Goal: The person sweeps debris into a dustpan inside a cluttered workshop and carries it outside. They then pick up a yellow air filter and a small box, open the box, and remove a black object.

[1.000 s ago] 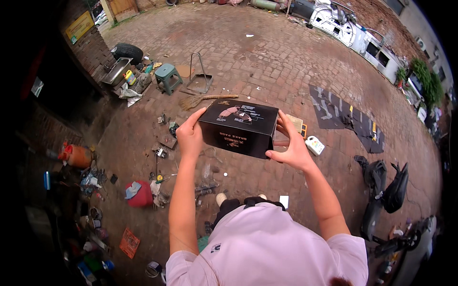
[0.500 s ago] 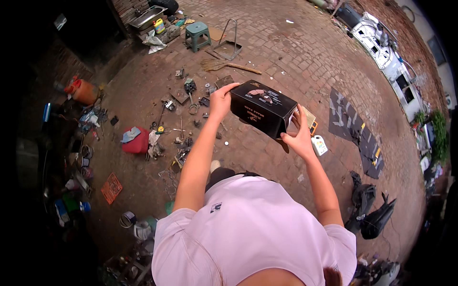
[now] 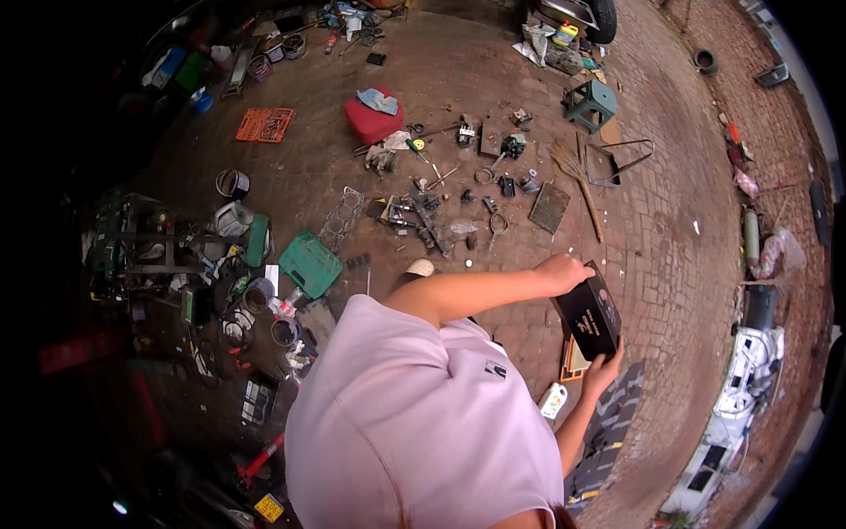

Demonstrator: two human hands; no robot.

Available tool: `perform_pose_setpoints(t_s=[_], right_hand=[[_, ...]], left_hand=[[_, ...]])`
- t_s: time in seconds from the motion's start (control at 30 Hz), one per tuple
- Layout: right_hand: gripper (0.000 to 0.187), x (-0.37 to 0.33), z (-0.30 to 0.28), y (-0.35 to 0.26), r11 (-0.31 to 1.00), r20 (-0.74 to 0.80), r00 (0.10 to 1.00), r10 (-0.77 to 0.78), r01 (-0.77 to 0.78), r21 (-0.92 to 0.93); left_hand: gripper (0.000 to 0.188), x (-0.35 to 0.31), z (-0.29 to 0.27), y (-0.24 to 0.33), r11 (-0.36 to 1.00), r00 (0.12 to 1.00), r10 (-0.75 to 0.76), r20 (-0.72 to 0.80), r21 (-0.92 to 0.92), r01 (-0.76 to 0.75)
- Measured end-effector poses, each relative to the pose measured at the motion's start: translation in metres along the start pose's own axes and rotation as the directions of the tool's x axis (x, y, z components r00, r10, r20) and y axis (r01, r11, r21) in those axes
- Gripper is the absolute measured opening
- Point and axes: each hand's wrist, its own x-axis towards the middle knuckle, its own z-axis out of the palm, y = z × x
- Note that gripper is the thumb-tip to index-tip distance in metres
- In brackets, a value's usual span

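Between my two hands is a black cardboard box (image 3: 589,317) with printing on its faces, held up above the brick ground. My left hand (image 3: 562,275) is closed on its far end. Around the near end, the fingers of my right hand (image 3: 604,372) are wrapped. The box looks tilted, and its contents are hidden. Below it, partly covered, lies an orange-edged flat case (image 3: 575,360), with a white jug (image 3: 552,401) beside it.
Several engine parts and tools lie on the ground ahead, near a red padded seat (image 3: 374,119). A broom (image 3: 583,192), a long-handled dustpan (image 3: 608,163) and a green stool (image 3: 590,106) stand farther off. A green plastic case (image 3: 308,264) and clutter are at left.
My view has swung to the left, so the ground and its objects appear rotated. The box, still in both hands, now shows at the right of the picture.
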Motion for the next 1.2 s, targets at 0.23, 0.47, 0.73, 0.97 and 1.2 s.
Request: perform_pose_setpoints(t_s=[0.23,0.47,0.73,0.97,1.2], right_hand=[[0.052,-0.004,-0.011,-0.012,0.952,0.102,0.985,-0.142,0.107,0.287],[0.069,0.009,-0.041,-0.01,0.989,0.075,0.994,-0.079,0.069,0.131],[0.052,0.007,-0.103,-0.006,0.956,0.222,0.974,-0.05,-0.018,0.293],[0.043,0.013,-0.135,-0.004,0.974,0.412,0.911,-0.012,-0.083,0.211],[0.042,0.033,-0.155,-0.05,0.99,0.45,0.892,-0.042,-0.023,0.138]], left_hand=[[0.09,0.001,-0.008,-0.065,0.641,0.781,0.034,0.624,-0.613,0.462],[0.095,-0.008,-0.03,0.008,0.851,0.873,0.259,0.414,-0.526,-0.003],[0.086,-0.004,-0.085,0.034,0.798,0.862,0.347,0.37,-0.6,-0.064],[0.083,0.023,-0.091,0.033,0.843,0.733,0.411,0.542,-0.532,-0.08],[0.083,0.046,-0.104,0.032,0.808,0.666,0.457,0.59,-0.589,-0.033]])
